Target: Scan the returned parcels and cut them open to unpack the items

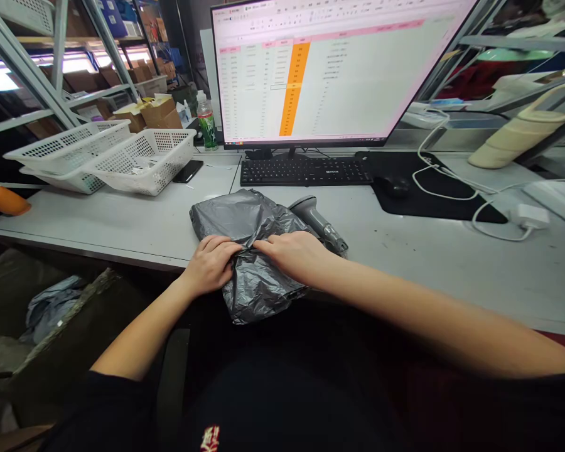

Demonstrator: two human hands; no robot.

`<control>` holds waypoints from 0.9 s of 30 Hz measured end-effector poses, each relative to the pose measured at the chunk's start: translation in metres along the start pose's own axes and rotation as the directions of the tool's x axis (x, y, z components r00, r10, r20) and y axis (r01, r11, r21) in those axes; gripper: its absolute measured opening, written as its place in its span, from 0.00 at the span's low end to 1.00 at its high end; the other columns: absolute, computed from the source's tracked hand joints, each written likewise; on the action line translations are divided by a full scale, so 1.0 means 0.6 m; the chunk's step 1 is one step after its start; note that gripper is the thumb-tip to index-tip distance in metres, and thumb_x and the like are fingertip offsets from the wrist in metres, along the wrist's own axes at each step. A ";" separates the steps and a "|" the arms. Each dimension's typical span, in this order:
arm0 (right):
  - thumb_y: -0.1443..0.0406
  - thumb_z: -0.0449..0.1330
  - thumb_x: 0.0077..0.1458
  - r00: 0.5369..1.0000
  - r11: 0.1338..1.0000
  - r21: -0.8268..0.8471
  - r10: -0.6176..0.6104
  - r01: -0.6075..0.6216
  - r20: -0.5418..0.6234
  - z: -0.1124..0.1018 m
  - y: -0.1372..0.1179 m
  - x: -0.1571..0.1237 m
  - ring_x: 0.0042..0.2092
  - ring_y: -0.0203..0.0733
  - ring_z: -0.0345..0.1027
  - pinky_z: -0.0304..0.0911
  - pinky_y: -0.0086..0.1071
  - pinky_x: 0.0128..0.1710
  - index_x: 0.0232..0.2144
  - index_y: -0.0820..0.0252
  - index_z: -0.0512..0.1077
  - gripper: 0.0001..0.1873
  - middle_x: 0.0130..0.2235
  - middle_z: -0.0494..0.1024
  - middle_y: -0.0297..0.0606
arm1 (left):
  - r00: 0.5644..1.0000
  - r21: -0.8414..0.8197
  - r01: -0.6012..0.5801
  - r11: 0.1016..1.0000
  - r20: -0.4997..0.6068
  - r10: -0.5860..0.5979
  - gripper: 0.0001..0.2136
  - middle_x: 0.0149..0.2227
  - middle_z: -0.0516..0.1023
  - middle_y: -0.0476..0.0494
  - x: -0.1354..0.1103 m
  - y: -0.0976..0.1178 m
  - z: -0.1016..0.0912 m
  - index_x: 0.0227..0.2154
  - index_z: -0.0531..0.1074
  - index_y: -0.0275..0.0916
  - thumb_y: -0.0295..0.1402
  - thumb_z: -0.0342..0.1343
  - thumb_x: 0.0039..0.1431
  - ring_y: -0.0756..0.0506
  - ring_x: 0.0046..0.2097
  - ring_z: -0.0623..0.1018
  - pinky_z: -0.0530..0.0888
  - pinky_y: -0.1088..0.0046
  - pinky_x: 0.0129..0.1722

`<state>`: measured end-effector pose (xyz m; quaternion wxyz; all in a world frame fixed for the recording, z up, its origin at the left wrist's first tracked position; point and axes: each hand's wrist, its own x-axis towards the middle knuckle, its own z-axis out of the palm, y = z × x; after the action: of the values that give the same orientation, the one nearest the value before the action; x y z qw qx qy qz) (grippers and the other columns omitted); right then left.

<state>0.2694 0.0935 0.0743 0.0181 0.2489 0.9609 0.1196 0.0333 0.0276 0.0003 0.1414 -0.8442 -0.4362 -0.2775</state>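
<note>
A crinkled grey plastic mailing bag [258, 292] lies at the desk's front edge, its near part hanging over toward my lap. My left hand [211, 263] grips the bag's left side with curled fingers. Close beside it, my right hand [296, 254] pinches the plastic near the middle. The fingertips of both hands almost meet at a gathered fold. What the bag contains is hidden. Just behind my right hand a grey handheld barcode scanner [317, 220] rests on the desk, its head touching or very near the bag.
Behind the bag stand a black keyboard [306, 171] and a monitor [358, 81] showing a spreadsheet. A mouse [395, 186], white cables and a cream tumbler [513, 138] are to the right. White baskets [144, 160], a phone [188, 171] and a green bottle [207, 125] sit left.
</note>
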 end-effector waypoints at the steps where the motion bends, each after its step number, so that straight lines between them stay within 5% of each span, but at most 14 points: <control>1: 0.70 0.52 0.66 1.000 1.000 0.000 0.001 -0.001 -0.009 0.002 0.001 0.000 0.33 0.42 0.75 0.37 0.33 0.25 0.48 0.59 0.70 0.11 0.35 0.78 0.40 | 1.000 0.031 -0.004 1.000 0.016 0.003 0.17 0.49 0.77 0.39 0.002 0.001 0.001 0.52 0.70 0.36 0.27 0.55 0.60 0.38 0.55 0.71 0.63 0.55 0.59; 6: 0.71 0.53 0.64 1.000 0.999 0.016 0.030 -0.030 0.000 0.000 0.004 -0.007 0.32 0.42 0.75 0.38 0.33 0.24 0.46 0.58 0.71 0.11 0.34 0.78 0.38 | 0.989 0.137 -0.019 0.990 -0.140 0.038 0.04 0.39 0.81 0.47 0.010 0.005 0.012 0.37 0.75 0.40 0.27 0.56 0.64 0.43 0.47 0.75 0.65 0.61 0.53; 12: 0.70 0.51 0.66 1.000 0.999 0.021 -0.028 0.028 -0.009 -0.014 -0.010 -0.003 0.34 0.42 0.74 0.39 0.32 0.24 0.49 0.58 0.70 0.12 0.35 0.78 0.39 | 0.955 0.146 -0.127 0.981 -0.250 0.161 0.06 0.36 0.80 0.46 0.016 0.002 0.009 0.39 0.74 0.39 0.24 0.52 0.65 0.45 0.43 0.75 0.68 0.63 0.48; 16: 0.71 0.48 0.66 0.995 0.996 -0.045 -0.079 0.082 0.060 -0.037 -0.018 0.008 0.34 0.44 0.74 0.43 0.32 0.26 0.47 0.61 0.71 0.13 0.36 0.78 0.43 | 0.931 0.171 -0.262 0.950 -0.214 0.295 0.07 0.34 0.79 0.47 0.024 -0.008 -0.013 0.38 0.74 0.40 0.24 0.52 0.65 0.45 0.41 0.74 0.69 0.65 0.48; 22: 0.76 0.49 0.61 0.993 0.975 -0.216 0.079 -0.058 0.093 -0.089 0.025 -0.017 0.34 0.45 0.73 0.46 0.32 0.27 0.43 0.66 0.73 0.14 0.35 0.78 0.49 | 0.912 0.144 -0.328 0.934 -0.211 0.352 0.06 0.34 0.79 0.44 0.021 -0.008 -0.056 0.40 0.73 0.37 0.24 0.53 0.65 0.44 0.42 0.74 0.72 0.63 0.48; 27: 0.76 0.49 0.59 0.986 0.956 -0.257 0.161 -0.143 0.052 -0.083 0.070 -0.062 0.31 0.43 0.70 0.43 0.33 0.26 0.47 0.62 0.74 0.19 0.32 0.77 0.44 | 0.905 0.113 -0.339 0.934 -0.232 0.357 0.05 0.34 0.79 0.45 0.015 0.004 -0.057 0.41 0.73 0.37 0.24 0.55 0.64 0.44 0.41 0.74 0.73 0.64 0.49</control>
<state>0.3173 0.1004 0.1315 0.0750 0.3220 0.9146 0.2327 0.0276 0.0155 0.0333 0.2713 -0.8616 -0.2668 -0.3358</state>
